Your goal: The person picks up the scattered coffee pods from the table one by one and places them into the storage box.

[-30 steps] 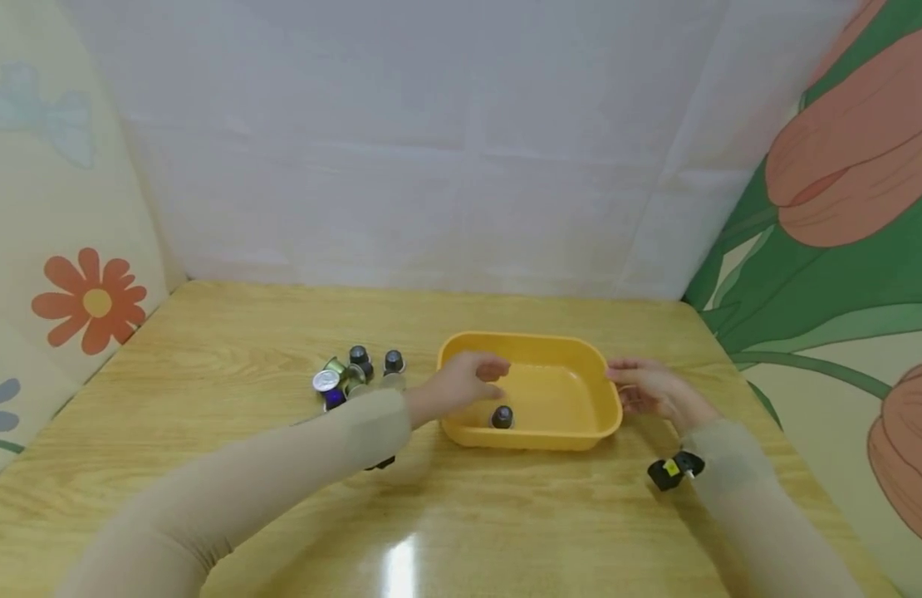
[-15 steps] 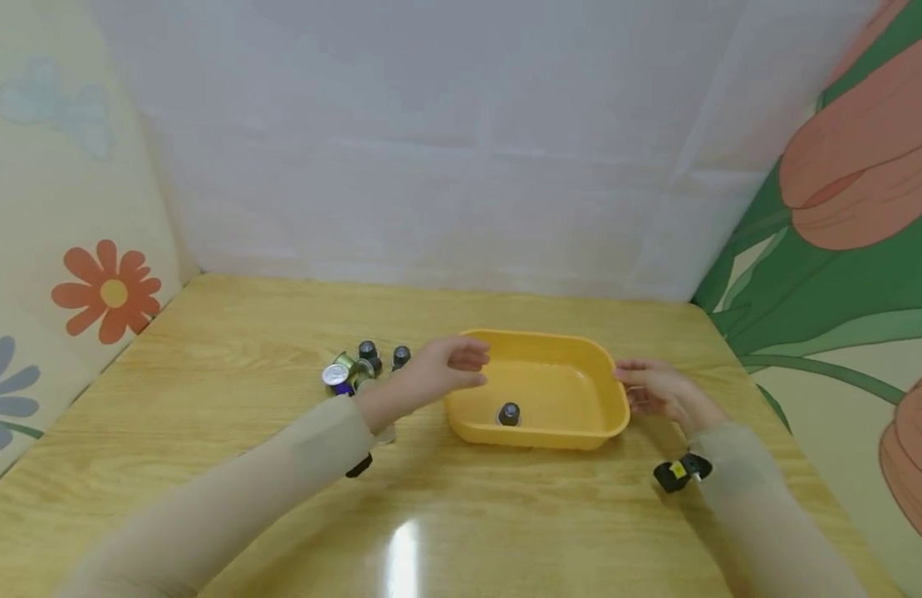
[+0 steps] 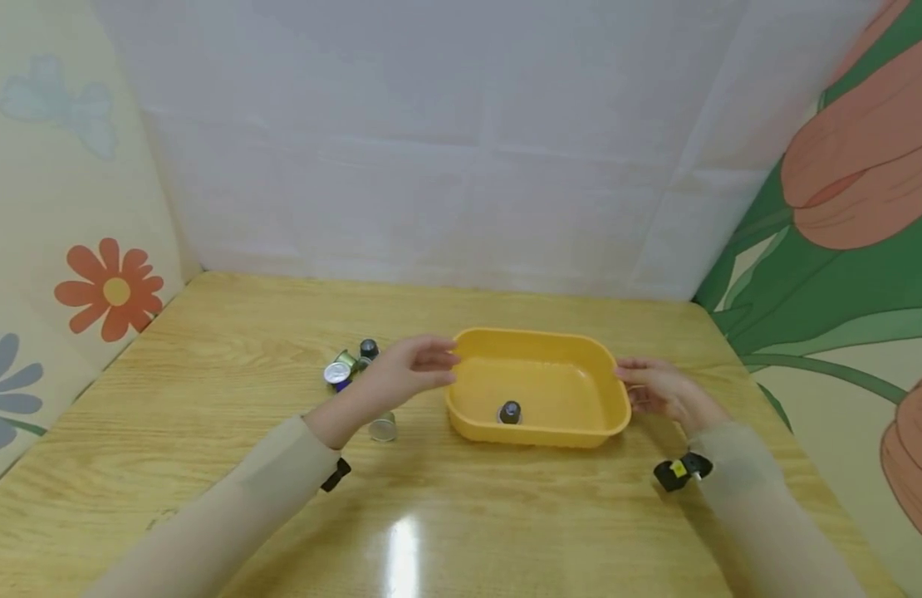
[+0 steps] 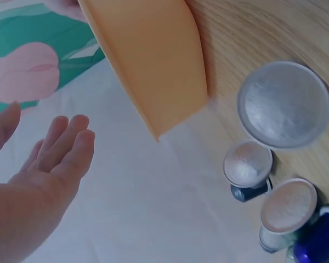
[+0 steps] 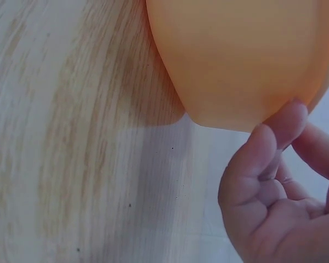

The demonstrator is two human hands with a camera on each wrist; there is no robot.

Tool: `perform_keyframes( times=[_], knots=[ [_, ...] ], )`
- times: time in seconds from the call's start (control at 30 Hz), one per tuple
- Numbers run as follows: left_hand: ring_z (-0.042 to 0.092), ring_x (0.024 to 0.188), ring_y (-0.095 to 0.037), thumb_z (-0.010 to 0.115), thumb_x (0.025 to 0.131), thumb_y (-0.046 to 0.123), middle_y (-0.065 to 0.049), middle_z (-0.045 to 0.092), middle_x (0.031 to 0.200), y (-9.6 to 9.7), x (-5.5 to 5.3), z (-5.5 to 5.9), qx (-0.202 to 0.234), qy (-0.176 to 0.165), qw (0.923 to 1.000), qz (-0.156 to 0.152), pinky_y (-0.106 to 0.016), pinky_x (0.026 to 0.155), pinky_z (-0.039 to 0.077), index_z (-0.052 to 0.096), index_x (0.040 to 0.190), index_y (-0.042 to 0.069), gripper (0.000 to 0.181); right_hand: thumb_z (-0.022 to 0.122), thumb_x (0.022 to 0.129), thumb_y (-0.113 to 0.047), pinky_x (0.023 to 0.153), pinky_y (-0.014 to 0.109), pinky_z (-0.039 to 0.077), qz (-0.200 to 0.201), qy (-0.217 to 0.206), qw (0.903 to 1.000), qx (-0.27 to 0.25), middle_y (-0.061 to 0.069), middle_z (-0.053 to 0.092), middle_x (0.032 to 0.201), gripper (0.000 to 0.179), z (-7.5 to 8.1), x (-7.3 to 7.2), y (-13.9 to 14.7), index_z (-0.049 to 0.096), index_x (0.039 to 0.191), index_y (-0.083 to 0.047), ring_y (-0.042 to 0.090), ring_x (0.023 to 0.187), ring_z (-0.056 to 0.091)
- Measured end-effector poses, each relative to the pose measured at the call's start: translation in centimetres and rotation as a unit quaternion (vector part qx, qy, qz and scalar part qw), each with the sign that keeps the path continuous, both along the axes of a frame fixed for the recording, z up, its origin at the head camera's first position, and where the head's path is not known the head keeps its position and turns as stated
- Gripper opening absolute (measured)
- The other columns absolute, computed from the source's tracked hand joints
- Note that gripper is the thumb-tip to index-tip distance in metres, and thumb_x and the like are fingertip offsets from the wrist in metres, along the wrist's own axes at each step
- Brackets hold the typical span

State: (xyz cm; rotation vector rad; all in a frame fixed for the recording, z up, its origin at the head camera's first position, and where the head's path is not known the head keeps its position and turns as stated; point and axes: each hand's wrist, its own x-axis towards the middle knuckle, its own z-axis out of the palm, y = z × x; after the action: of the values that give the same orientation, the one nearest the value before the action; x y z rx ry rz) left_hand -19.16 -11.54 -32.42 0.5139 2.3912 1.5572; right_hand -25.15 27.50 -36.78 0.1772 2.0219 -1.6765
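Note:
My left hand (image 3: 412,365) hovers between the yellow basin (image 3: 536,441) and a group of coffee capsules, fingers loosely bent and holding nothing. At the basin's right end my right hand (image 3: 663,390) pinches the rim; the right wrist view shows its fingertips (image 5: 293,118) against the outer wall. One dark coffee capsule (image 3: 510,410) stands inside the basin by the near wall. Left of the left hand lie a black capsule (image 3: 368,348), a silver-lidded capsule (image 3: 337,373) and a green one (image 3: 346,358). A pale capsule (image 3: 383,427) lies nearer, lid towards me. The left forearm and hand partly hide the group.
All of this is on a wood-grain table (image 3: 551,523). A white sheet (image 3: 431,166) hangs behind it, and printed flower panels (image 3: 865,191) stand at both sides. Black straps with small devices (image 3: 678,471) are on both wrists.
My left hand has moved left, out from over the basin towards the capsules, uncovering the pale capsule. The dark capsule stays in the basin, and the right hand keeps its grip on the rim.

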Motion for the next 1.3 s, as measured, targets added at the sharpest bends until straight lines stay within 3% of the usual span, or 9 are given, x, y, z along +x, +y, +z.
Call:
perform_keyframes(
  times=[0.23, 0.47, 0.63, 0.87, 1.1, 1.3],
  knots=[
    [0.054, 0.122, -0.031, 0.065, 0.095, 0.017, -0.018, 0.057, 0.132, -1.4, 0.4, -0.8, -0.029, 0.007, 0.9995, -0.007, -0.041, 0.099, 0.048, 0.048, 0.139, -0.002, 0.051, 0.051, 0.102, -0.019, 0.061, 0.024, 0.051, 0.0, 0.002, 0.9999, 0.014, -0.003, 0.061, 0.081, 0.036, -0.1, -0.1, 0.2, 0.045, 0.131, 0.001, 0.01, 0.067, 0.057],
    [0.052, 0.125, -0.034, 0.065, 0.095, 0.019, -0.022, 0.054, 0.135, -3.2, 1.2, -1.6, -0.018, 0.028, 0.9994, -0.007, -0.043, 0.1, 0.046, 0.048, 0.14, -0.002, 0.053, 0.051, 0.102, -0.019, 0.061, 0.024, 0.051, -0.001, 0.003, 1.0, 0.008, -0.003, 0.062, 0.081, 0.033, -0.2, 0.0, 0.1, 0.048, 0.129, 0.0, 0.01, 0.066, 0.058],
    [0.05, 0.126, -0.037, 0.063, 0.096, 0.014, -0.025, 0.053, 0.135, -3.9, 1.5, -1.9, -0.011, 0.022, 0.9997, -0.002, -0.043, 0.1, 0.046, 0.046, 0.138, -0.007, 0.05, 0.051, 0.102, -0.019, 0.061, 0.024, 0.051, -0.001, 0.003, 1.0, 0.004, -0.004, 0.063, 0.08, 0.03, -0.2, 0.0, 0.2, 0.049, 0.126, -0.002, 0.01, 0.066, 0.059],
    [0.048, 0.127, -0.038, 0.063, 0.096, 0.015, -0.024, 0.052, 0.137, -4.5, 2.1, -2.3, -0.029, 0.008, 0.9995, 0.005, -0.046, 0.101, 0.045, 0.046, 0.139, -0.007, 0.052, 0.052, 0.102, -0.02, 0.061, 0.024, 0.051, -0.004, -0.002, 1.0, 0.003, -0.004, 0.063, 0.081, 0.029, -0.1, 0.0, 0.3, 0.05, 0.126, -0.004, 0.01, 0.067, 0.06],
    [0.044, 0.13, -0.04, 0.064, 0.095, 0.013, -0.026, 0.048, 0.139, -5.2, 2.5, -2.8, -0.027, 0.008, 0.9996, -0.003, -0.049, 0.105, 0.04, 0.043, 0.141, -0.008, 0.055, 0.051, 0.102, -0.02, 0.061, 0.024, 0.051, 0.002, -0.001, 1.0, 0.004, -0.004, 0.063, 0.081, 0.038, -0.1, 0.0, 0.2, 0.045, 0.134, 0.0, 0.01, 0.067, 0.06],
    [0.041, 0.132, -0.043, 0.068, 0.093, 0.018, -0.027, 0.048, 0.139, -6.0, 2.8, -3.4, -0.052, 0.009, 0.9986, -0.007, -0.054, 0.106, 0.035, 0.044, 0.139, -0.009, 0.059, 0.051, 0.102, -0.02, 0.061, 0.024, 0.051, 0.007, 0.002, 1.0, -0.002, -0.004, 0.064, 0.081, 0.032, -0.2, 0.0, 0.3, 0.049, 0.129, -0.002, 0.01, 0.067, 0.06]
  ],
)
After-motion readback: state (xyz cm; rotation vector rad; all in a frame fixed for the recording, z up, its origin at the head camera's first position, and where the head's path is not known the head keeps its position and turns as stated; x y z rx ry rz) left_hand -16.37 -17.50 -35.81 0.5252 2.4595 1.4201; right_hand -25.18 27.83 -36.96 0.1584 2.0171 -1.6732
